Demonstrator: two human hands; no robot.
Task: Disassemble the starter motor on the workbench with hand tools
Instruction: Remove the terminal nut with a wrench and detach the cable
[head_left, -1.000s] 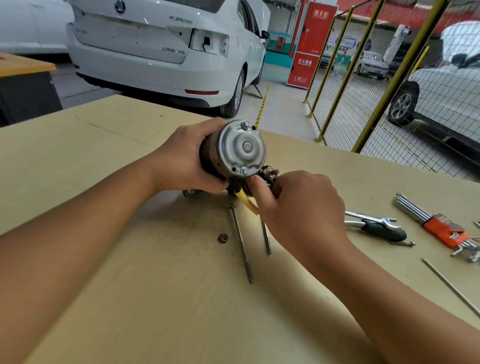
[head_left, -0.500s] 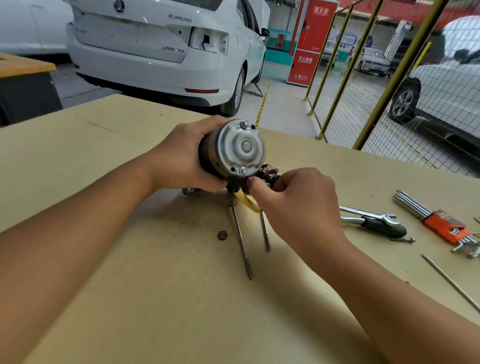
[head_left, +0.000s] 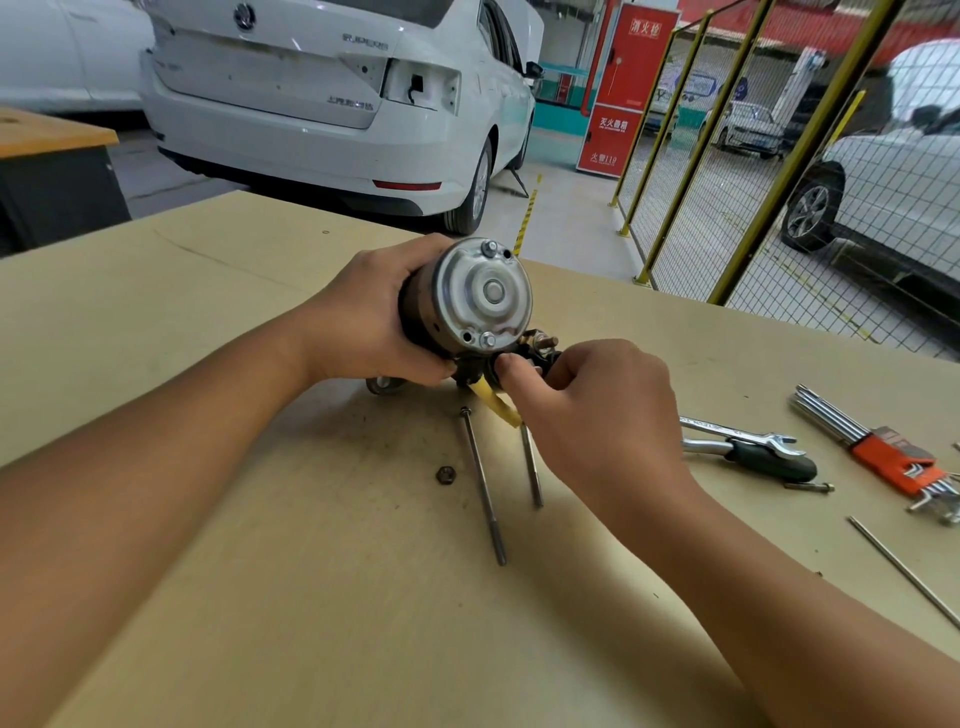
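Gripping the starter motor (head_left: 467, 301) around its dark cylindrical body, the left hand (head_left: 363, 327) holds it lifted off the tan surface (head_left: 260, 597) with the round silver end cap facing the camera. The right hand (head_left: 587, 410) has its fingers curled in at the terminal end just below and right of the motor, where its thumb and fingers pinch the small black part beside the yellow cable (head_left: 498, 408); what exactly they clasp is hidden. Directly below the motor two long through bolts (head_left: 483, 486) lie loose on the surface, almost parallel, and a small hex nut (head_left: 445, 475) sits just left of them. Well to the right of the motor lie a combination wrench (head_left: 737, 432) and a black-handled ratchet (head_left: 763, 460), touching each other, and farther right an orange-holdered hex key set (head_left: 883, 452). A thin steel rod (head_left: 904, 571) lies below that set. Beyond the surface, behind the motor, stands a white car (head_left: 332, 98).
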